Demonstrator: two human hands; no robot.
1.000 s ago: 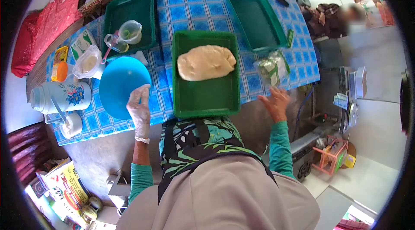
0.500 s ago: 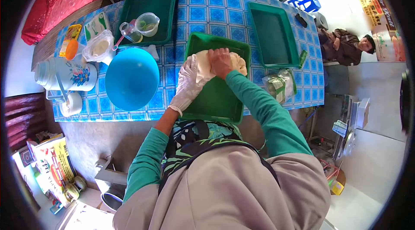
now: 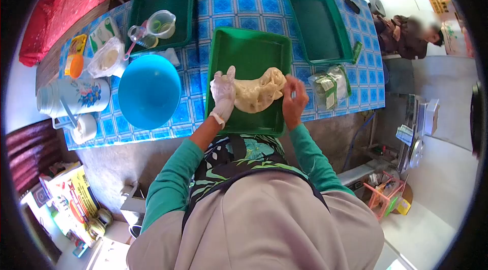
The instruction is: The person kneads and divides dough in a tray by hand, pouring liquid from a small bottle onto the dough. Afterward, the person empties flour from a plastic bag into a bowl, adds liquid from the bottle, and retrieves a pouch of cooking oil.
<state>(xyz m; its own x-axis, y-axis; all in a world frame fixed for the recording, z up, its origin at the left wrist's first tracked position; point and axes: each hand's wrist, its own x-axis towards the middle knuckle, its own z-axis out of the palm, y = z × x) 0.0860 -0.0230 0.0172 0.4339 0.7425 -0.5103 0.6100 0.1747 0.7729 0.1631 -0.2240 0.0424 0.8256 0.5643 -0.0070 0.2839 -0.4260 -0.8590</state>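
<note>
Right hand (image 3: 295, 101) is blurred beside dough (image 3: 256, 96), grip unclear; left hand (image 3: 222, 93) touches it, grip spread, dough now nearer near edge of table (image 3: 244, 5).

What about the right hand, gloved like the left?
No, the right hand is bare; only the left hand wears a whitish glove.

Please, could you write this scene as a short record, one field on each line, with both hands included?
Dough: pale, elongated lump in the green tray
Left hand: gloved, against the dough's left end
Right hand: bare, at its right end; contact unclear
Left of tray: blue bowl, flowered thermos
Right of tray: plastic packet, darker green tray
Table cover: blue, checked
</note>
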